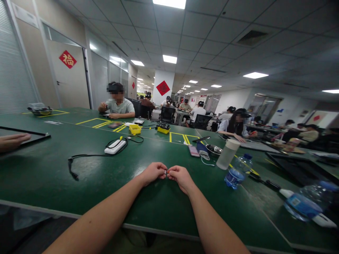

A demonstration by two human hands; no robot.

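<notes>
Just above the green table (106,192), my left hand (155,173) and my right hand (180,176) meet fingertip to fingertip. Both are closed in a pinch. A small silvery bit (165,172) shows at the left fingertips, and a small orange-red bit (168,171) shows at the right ones. They are too small to name, and I cannot tell whether they are one piece or two. The nearest larger things are a white power bank (115,146) with a black cable (90,155) to the left and a frosted cup (227,154) to the right.
Water bottles (239,170) stand at the right beside a black tray (302,167). A metal bowl (214,150) and a blue pouch (203,151) lie beyond my right hand. Yellow trays (135,129) sit farther back. A person (118,102) works across the table; another person's hand (14,141) is at left.
</notes>
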